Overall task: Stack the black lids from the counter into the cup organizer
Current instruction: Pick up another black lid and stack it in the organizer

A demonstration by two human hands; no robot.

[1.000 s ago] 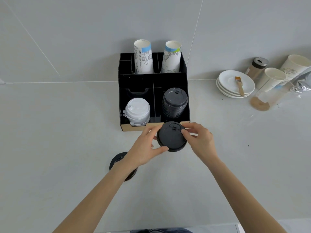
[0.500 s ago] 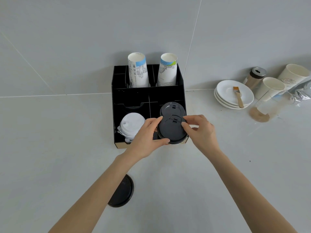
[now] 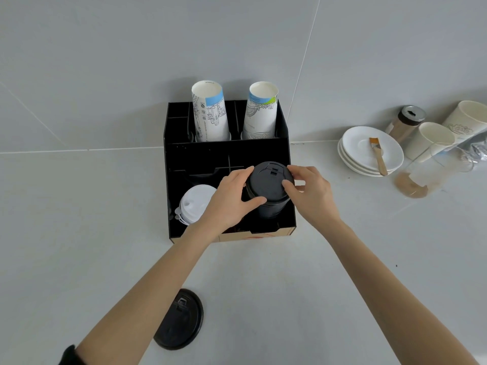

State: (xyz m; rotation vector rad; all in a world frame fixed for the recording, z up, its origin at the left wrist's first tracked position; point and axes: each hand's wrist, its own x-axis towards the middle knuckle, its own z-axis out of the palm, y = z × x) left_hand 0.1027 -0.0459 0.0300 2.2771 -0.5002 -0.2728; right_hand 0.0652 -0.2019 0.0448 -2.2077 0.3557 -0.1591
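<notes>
A black cup organizer [image 3: 226,154] stands on the counter against the wall. In its front right compartment sits a stack of black lids [image 3: 272,208]. On top of that stack rests a black lid [image 3: 267,181], gripped from both sides by my left hand [image 3: 232,201] and my right hand [image 3: 309,194]. Another black lid [image 3: 180,321] lies flat on the counter near me, partly under my left forearm. A stack of white lids [image 3: 195,204] fills the front left compartment.
Two upside-down paper cup stacks [image 3: 210,111] [image 3: 261,111] stand in the organizer's back row. To the right are white saucers [image 3: 369,151] with a brush [image 3: 378,159], a shaker jar [image 3: 407,123], paper cups [image 3: 432,140], and a tipped clear glass [image 3: 421,177].
Both hands have carried the black lid forward from above the counter onto the black stack in the organizer. The view has shifted down, so the loose lid appears lower.
</notes>
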